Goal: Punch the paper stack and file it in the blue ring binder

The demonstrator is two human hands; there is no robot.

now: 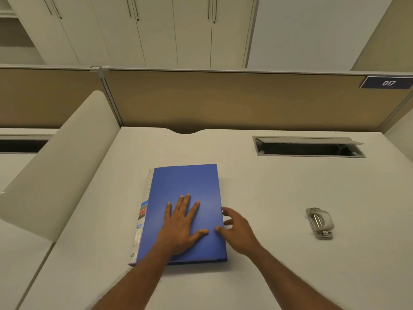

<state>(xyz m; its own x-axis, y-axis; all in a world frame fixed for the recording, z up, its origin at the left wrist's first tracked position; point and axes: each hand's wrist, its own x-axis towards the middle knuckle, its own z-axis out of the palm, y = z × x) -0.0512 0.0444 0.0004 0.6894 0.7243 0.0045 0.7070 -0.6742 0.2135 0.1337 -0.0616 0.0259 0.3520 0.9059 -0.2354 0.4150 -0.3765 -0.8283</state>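
Observation:
The blue ring binder (187, 186) lies closed and flat on the white desk, its labelled spine to the left. My left hand (182, 224) rests palm down on the cover, fingers spread. At the binder's right edge is my right hand (238, 231), fingers apart, thumb and fingertips touching the cover's edge. A grey metal hole punch (320, 223) sits on the desk well to the right of both hands. No loose paper stack is visible.
A white desk (268, 198) is bounded behind by a tan partition (223, 101). An open cable tray slot (308, 147) is at the back right. A curved white divider (55, 164) stands on the left. Cabinets rise behind the partition.

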